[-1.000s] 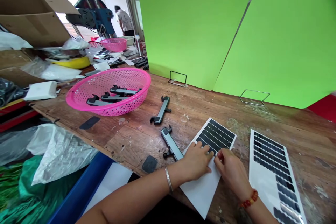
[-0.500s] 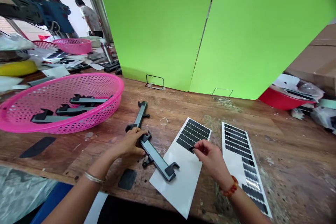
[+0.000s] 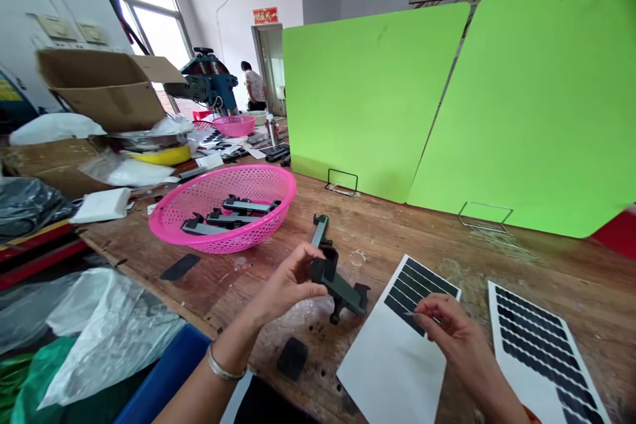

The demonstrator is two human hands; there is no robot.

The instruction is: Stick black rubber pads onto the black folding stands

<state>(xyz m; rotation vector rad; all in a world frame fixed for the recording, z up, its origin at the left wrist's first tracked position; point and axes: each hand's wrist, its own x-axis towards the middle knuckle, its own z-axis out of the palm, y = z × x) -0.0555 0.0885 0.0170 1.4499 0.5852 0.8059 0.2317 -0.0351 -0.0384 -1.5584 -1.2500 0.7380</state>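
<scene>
My left hand (image 3: pixel 291 281) grips one end of a grey-and-black plastic bracket (image 3: pixel 348 295) with hooked clips, tilted up off the table. Behind it lies a second such bracket (image 3: pixel 319 232), partly hidden. Between thumb and fingertips, my right hand (image 3: pixel 457 338) pinches a small thin black sticker (image 3: pixel 411 314), seen nearly edge-on. Below that hand is a white backing sheet (image 3: pixel 392 364) with rows of black stickers at its far end. Farther right lies another backing sheet (image 3: pixel 531 371) of black wavy-edged stickers.
A pink perforated basket (image 3: pixel 223 212) holding several brackets stands at the left. Green panels (image 3: pixel 372 99) rise along the back, with wire stands at their foot. Dark pads (image 3: pixel 292 358) lie near the front edge. A person (image 3: pixel 255 87) stands far off beside a blue machine (image 3: pixel 211 83).
My view has swung left and up. The left hand has raised and tilted the front bracket, which lay flatter across the sheet. The right hand still pinches the small sticker, now turned nearly edge-on.
</scene>
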